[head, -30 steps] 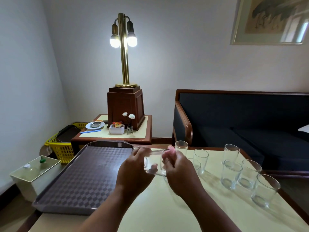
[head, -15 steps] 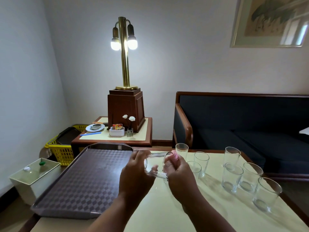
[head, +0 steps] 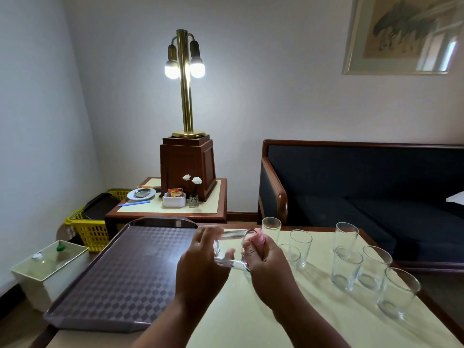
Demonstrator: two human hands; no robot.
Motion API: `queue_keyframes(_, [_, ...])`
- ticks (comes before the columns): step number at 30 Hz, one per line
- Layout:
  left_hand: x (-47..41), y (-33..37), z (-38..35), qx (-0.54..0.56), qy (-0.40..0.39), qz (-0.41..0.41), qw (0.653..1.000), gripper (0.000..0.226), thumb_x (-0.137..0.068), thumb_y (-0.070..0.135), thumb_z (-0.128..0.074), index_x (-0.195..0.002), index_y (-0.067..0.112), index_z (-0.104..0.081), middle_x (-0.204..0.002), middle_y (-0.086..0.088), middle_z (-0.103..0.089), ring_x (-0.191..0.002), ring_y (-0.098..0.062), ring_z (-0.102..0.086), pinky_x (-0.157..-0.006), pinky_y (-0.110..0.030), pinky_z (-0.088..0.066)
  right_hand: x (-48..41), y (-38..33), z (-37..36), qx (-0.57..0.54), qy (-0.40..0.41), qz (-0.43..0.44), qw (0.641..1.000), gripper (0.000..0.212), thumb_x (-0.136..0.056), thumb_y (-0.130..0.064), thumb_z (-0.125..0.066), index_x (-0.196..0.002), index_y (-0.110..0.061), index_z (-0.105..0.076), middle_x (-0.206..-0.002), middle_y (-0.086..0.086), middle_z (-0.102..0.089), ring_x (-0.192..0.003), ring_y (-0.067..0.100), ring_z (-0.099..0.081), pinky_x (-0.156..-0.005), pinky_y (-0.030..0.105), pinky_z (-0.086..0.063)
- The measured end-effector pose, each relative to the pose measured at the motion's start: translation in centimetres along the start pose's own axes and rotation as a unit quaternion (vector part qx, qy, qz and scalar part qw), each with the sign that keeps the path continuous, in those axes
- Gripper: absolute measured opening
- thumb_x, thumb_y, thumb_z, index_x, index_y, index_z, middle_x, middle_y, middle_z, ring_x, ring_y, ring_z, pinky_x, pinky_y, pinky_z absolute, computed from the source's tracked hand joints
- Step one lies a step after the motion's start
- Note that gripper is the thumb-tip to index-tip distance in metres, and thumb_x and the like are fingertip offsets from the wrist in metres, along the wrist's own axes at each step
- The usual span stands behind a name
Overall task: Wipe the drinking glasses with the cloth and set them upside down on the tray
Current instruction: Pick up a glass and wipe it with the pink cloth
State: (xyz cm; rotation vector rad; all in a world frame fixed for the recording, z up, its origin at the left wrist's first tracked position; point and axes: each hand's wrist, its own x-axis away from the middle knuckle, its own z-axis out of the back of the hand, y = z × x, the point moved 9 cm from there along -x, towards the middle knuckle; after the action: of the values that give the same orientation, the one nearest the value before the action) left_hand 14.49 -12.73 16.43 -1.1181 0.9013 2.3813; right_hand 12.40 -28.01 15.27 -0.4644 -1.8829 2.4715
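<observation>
Left hand [head: 200,264] is clasped around a drinking glass [head: 229,248] held sideways just right of the tray [head: 120,272], while a pink cloth [head: 258,238] is gripped at its mouth by the right hand [head: 270,264]; the tray holds nothing, and seven upright glasses [head: 346,267] right of it remain unwiped.

We see a cream table [head: 251,322], on it a brown checkered tray [head: 120,277] at left, seven upright glasses [head: 346,268] at right
</observation>
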Motion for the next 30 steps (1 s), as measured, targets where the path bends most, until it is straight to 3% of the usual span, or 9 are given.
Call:
queue_keyframes(6, [0.3, -0.3, -1.5, 0.053, -0.157, -0.074, 0.983, 0.061, -0.066, 0.044, -0.084, -0.116, 0.037, -0.050, -0.097, 0.025, -0.060, -0.060, -0.001, -0.061, -0.056, -0.009, -0.049, 0.0, -2.9, 0.5, 0.256, -0.081, 0.202, 0.942, 0.015, -0.101, -0.045, -0.043, -0.108, -0.035, -0.052, -0.076, -0.019, -0.061, -0.068, 0.004, -0.060, -0.058, 0.020, -0.049])
queue_keyframes(9, [-0.1, 0.1, -0.2, -0.010, -0.059, -0.058, 0.997, 0.051, -0.073, 0.041, -0.080, -0.115, 0.028, -0.053, -0.099, 0.008, -0.068, -0.057, -0.008, -0.064, -0.050, -0.018, -0.051, -0.1, 0.0, 0.1, 0.031, -0.038, 0.006, 0.999, 0.011, -0.101, -0.038, -0.048, -0.101, -0.030, -0.056, -0.080, -0.018, -0.063, -0.066, 0.000, -0.058, -0.063, 0.018, -0.047])
queue_keyframes(12, [-0.3, 0.3, -0.1, -0.049, -0.029, -0.036, 0.998, 0.051, -0.074, 0.036, -0.084, -0.114, 0.025, -0.055, -0.104, 0.003, -0.067, -0.058, -0.009, -0.064, -0.050, -0.010, -0.040, 0.3, 2.1, -1.0, -0.048, -0.059, -0.135, 0.988, 0.016, -0.103, -0.033, -0.048, -0.102, -0.023, -0.059, -0.076, -0.007, -0.061, -0.059, 0.005, -0.054, -0.054, 0.021, -0.046])
queue_keyframes(15, [-0.2, -0.5, -1.3, 0.028, -0.117, -0.041, 0.992, 0.070, -0.068, 0.038, -0.088, -0.125, 0.036, -0.047, -0.109, 0.006, -0.066, -0.070, -0.007, -0.068, -0.056, -0.008, -0.045, -0.4, -1.4, 0.8, 0.138, -0.059, 0.077, 0.986, 0.016, -0.103, -0.037, -0.046, -0.115, -0.031, -0.053, -0.084, -0.014, -0.064, -0.075, 0.005, -0.063, -0.064, 0.016, -0.051])
queue_keyframes(17, [0.4, -0.9, -2.2, 0.083, -0.191, -0.054, 0.977, 0.082, -0.064, 0.039, -0.090, -0.128, 0.047, -0.040, -0.108, 0.013, -0.066, -0.073, -0.005, -0.068, -0.060, -0.008, -0.050, 0.3, -3.4, 0.4, 0.300, -0.088, 0.213, 0.926, 0.017, -0.103, -0.044, -0.039, -0.112, -0.033, -0.048, -0.076, -0.014, -0.060, -0.066, 0.007, -0.060, -0.056, 0.022, -0.049])
queue_keyframes(19, [0.6, -0.8, -2.2, 0.099, -0.187, -0.051, 0.976, 0.072, -0.064, 0.039, -0.090, -0.121, 0.044, -0.046, -0.105, 0.017, -0.064, -0.070, -0.004, -0.067, -0.060, -0.009, -0.051, 0.9, -3.9, 0.1, 0.300, -0.074, 0.237, 0.921, 0.019, -0.102, -0.046, -0.036, -0.111, -0.033, -0.048, -0.070, -0.014, -0.057, -0.062, 0.006, -0.059, -0.056, 0.023, -0.049])
queue_keyframes(24, [0.0, 0.4, -0.3, 0.012, -0.017, -0.008, 1.000, 0.053, -0.071, 0.033, -0.087, -0.114, 0.023, -0.058, -0.108, 0.008, -0.061, -0.067, -0.005, -0.064, -0.054, -0.014, -0.052, 0.2, 0.4, -0.2, -0.035, 0.008, -0.052, 0.998, 0.010, -0.103, -0.030, -0.048, -0.100, -0.029, -0.058, -0.084, -0.009, -0.067, -0.070, 0.003, -0.064, -0.059, 0.013, -0.046])
queue_keyframes(27, [-0.2, -0.6, -1.4, 0.078, -0.095, -0.006, 0.992, 0.062, -0.068, 0.036, -0.088, -0.118, 0.028, -0.053, -0.108, 0.019, -0.056, -0.072, -0.005, -0.066, -0.058, -0.012, -0.053, 0.0, -1.8, 0.5, 0.116, -0.013, 0.082, 0.990, 0.008, -0.103, -0.036, -0.045, -0.097, -0.037, -0.051, -0.086, -0.013, -0.066, -0.075, 0.001, -0.065, -0.064, 0.018, -0.052])
queue_keyframes(30, [0.4, -1.3, -2.7, 0.110, -0.216, -0.041, 0.969, 0.065, -0.065, 0.044, -0.089, -0.119, 0.031, -0.056, -0.106, 0.025, -0.054, -0.081, -0.002, -0.065, -0.068, -0.007, -0.050, 0.7, -3.9, -0.4, 0.328, -0.080, 0.252, 0.907, 0.022, -0.101, -0.048, -0.034, -0.110, -0.034, -0.047, -0.086, -0.011, -0.065, -0.070, 0.009, -0.061, -0.064, 0.028, -0.055])
